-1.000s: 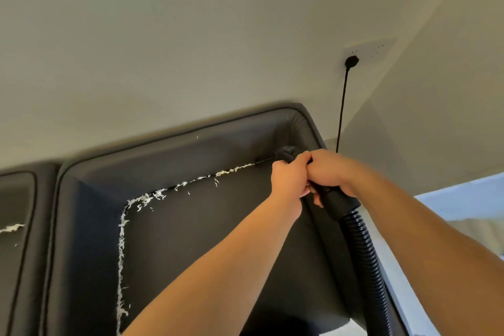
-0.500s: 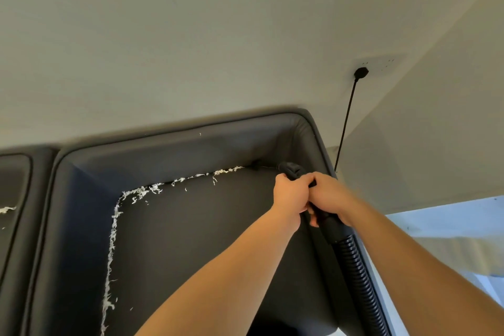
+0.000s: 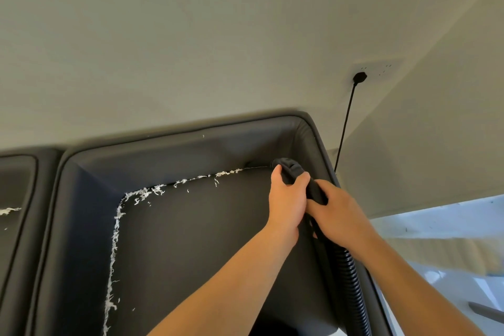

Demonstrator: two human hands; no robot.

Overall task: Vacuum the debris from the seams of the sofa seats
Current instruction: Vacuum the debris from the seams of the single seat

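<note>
1. Debris point(image 3: 152, 190), white shreds, lies in the seam between the seat point(image 3: 196, 240) and the backrest point(image 3: 174, 157) of the dark sofa, and turns the corner to run down the seat's left seam toward you.
2. Along the back seam the shreds stop a little left of the nozzle point(image 3: 286, 166); between them the seam shows only a thin pale line.
3. A few loose shreds sit on the seat just beside the back seam, and one white speck clings high on the backrest.
4. Your left hand point(image 3: 286, 204) curls round the black nozzle from the left, thumb up by its tip, fingers wrapped over the top.
5. Your right hand point(image 3: 338, 215) grips the same tube just behind the left, the two hands touching.
6. The nozzle tip rests at the far right corner of the seat, where the back seam meets the armrest point(image 3: 313, 139).
7. The ribbed hose point(image 3: 354, 281) runs from under your right hand down along the seat's right edge and out of the bottom of the view.
8. On the next seat point(image 3: 13, 199) to the left, more white debris shows at the view's edge.
9. Behind the sofa, a black plug point(image 3: 359, 78) sits in a wall socket point(image 3: 377, 68), and its cord point(image 3: 345, 128) drops behind the armrest.
</note>
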